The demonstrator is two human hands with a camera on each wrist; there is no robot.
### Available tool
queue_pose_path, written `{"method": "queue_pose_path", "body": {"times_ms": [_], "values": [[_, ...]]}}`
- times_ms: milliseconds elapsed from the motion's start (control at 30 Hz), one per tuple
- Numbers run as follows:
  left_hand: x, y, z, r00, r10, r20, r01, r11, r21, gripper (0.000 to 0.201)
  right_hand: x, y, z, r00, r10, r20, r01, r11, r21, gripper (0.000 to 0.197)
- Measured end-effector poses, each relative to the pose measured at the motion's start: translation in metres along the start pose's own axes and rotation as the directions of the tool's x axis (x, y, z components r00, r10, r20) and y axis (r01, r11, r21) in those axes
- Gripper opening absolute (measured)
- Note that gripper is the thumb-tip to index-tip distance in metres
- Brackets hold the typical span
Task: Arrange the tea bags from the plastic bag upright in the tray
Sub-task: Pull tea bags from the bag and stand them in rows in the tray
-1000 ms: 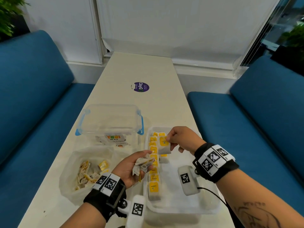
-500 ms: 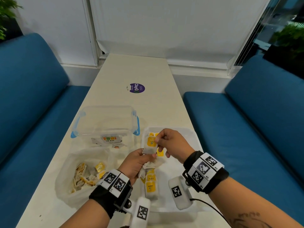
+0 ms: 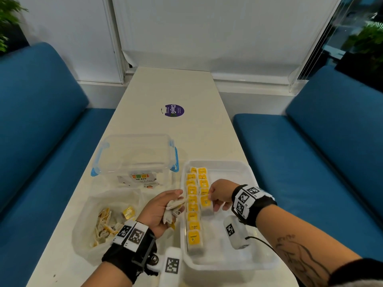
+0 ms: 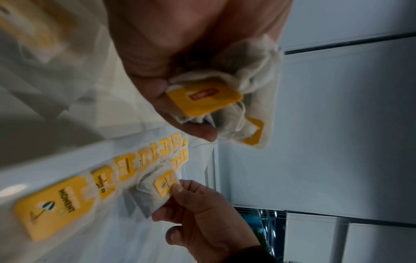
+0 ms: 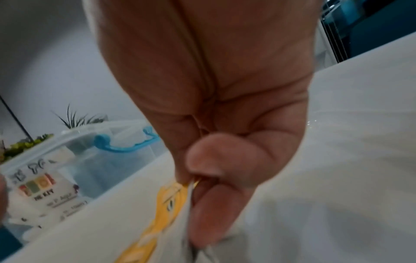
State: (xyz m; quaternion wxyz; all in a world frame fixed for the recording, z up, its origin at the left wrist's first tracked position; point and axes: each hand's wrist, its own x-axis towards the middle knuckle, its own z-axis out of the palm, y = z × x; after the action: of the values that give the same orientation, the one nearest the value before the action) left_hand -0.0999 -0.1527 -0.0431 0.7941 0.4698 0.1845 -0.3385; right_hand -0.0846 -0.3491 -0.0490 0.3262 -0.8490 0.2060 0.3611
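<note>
- The left hand [image 3: 159, 210] is clenched round a crumpled bunch of tea bags [image 3: 173, 208], soft off-white paper pouches with square yellow tags; the left wrist view shows one glossy tag pressed under the thumb and thin strings trailing from the bunch [image 4: 227, 92].
- The right hand [image 3: 219, 193] pinches a single tea bag [image 3: 205, 204] by its top edge between thumb and forefinger, the other fingers curled; the bag stands upright in the tray at the near end of the shorter second row.
- The tray [image 3: 234, 264] is a white plastic tub with rounded corners. Along its left wall runs a long row of upright tea bags [image 3: 193, 237], yellow tags facing up, with the shorter row just beside it.
- Left of the tray, the plastic bag [image 3: 87, 228] lies open on the table [image 3: 172, 85], thin, wrinkled and translucent, with a loose heap of tea bags inside.
- Beyond it sits a clear storage box [image 3: 134, 156] with blue clip handles and a printed label on its front.
- Farther up the pale table is a round purple sticker [image 3: 174, 110].
</note>
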Motion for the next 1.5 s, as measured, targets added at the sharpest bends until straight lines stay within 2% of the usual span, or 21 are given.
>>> {"method": "queue_pose_path", "body": {"times_ms": [133,200,367,500,767,867,967,1033,1167,1233,1367,1500], "values": [[0.001,0.001,-0.005,1.0,-0.006,-0.015,0.006,0.999,-0.043,0.009,0.016,-0.004,0.004,0.997,0.077,0.027,-0.074,0.992,-0.106,0.023],[0.001,0.001,-0.007,1.0,-0.013,-0.022,0.012,0.999,-0.037,0.008,0.023,-0.003,0.004,0.995,0.097,-0.009,-0.097,0.991,-0.087,0.023],[0.002,0.0,-0.009,1.0,-0.016,-0.024,0.015,0.999,-0.044,0.008,0.03,0.001,0.006,0.989,0.141,-0.049,-0.145,0.986,-0.085,0.037],[0.002,0.0,-0.008,1.0,-0.022,-0.011,0.022,0.999,-0.033,0.008,0.033,0.005,0.007,0.986,0.154,-0.07,-0.158,0.985,-0.064,0.036],[0.0,-0.004,-0.003,1.0,-0.026,0.014,0.027,0.999,-0.03,0.01,0.032,0.01,0.013,0.984,0.172,-0.043,-0.17,0.984,0.046,0.033],[-0.002,-0.005,0.001,1.0,-0.013,0.025,0.014,0.999,-0.048,0.011,0.029,0.017,0.007,0.985,0.144,-0.097,-0.121,0.969,0.214,0.024],[-0.003,-0.007,0.001,0.999,-0.01,0.037,0.012,0.998,-0.057,0.012,0.025,0.016,0.01,0.977,0.204,-0.062,-0.175,0.933,0.313,0.032],[-0.002,-0.009,-0.001,0.999,-0.023,0.034,0.025,0.999,-0.038,0.012,0.028,0.014,0.013,0.974,0.222,-0.045,-0.199,0.933,0.3,0.033],[0.0,-0.008,-0.003,0.997,-0.061,0.05,0.063,0.997,-0.051,0.014,0.027,0.015,0.004,0.968,0.213,-0.133,-0.174,0.95,0.258,0.022],[-0.002,-0.008,-0.001,0.996,-0.059,0.063,0.064,0.994,-0.084,0.015,0.022,0.016,0.0,0.974,0.191,-0.12,-0.152,0.948,0.279,0.016],[-0.001,-0.007,0.001,0.995,-0.063,0.081,0.068,0.996,-0.065,0.015,0.013,0.019,0.003,0.991,0.104,-0.079,-0.073,0.943,0.325,0.039],[0.0,-0.008,0.001,0.994,-0.066,0.085,0.072,0.996,-0.06,0.015,0.007,0.025,0.005,0.986,0.049,-0.157,0.011,0.932,0.361,0.036]]}}
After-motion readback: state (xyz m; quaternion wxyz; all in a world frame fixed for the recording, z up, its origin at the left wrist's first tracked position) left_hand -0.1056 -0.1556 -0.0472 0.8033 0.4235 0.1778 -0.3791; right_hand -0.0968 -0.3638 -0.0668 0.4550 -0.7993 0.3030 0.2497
